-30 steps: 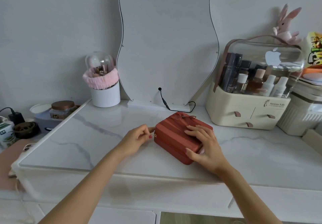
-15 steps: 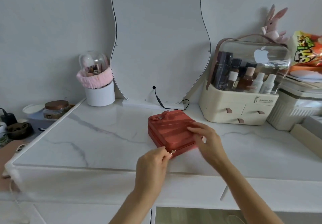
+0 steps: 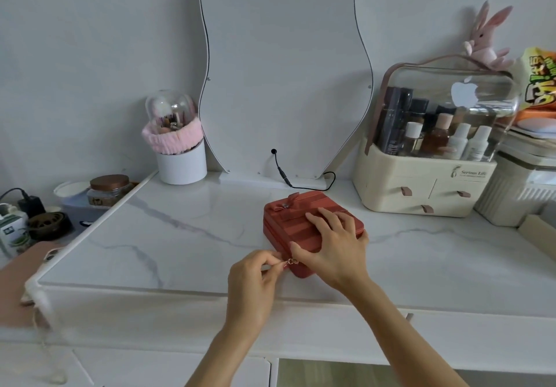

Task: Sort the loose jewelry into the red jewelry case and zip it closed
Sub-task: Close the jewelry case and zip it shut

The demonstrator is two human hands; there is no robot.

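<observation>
The red jewelry case (image 3: 296,222) lies lid-down and shut on the marble table top (image 3: 180,236), near the front middle. My right hand (image 3: 334,243) presses flat on its lid, fingers spread, thumb against the near side. My left hand (image 3: 255,275) pinches the small gold zipper pull (image 3: 291,262) at the case's near corner. No loose jewelry shows on the table.
A wavy mirror (image 3: 282,70) with a black cable stands at the back. A white brush cup (image 3: 180,161) sits back left, a cream cosmetics organizer (image 3: 421,188) back right. Jars and a charger crowd a lower shelf (image 3: 45,215) to the left.
My left hand has carried the zipper pull from the case's left side around to its near corner. The right hand stays on the lid. The case has turned slightly.
</observation>
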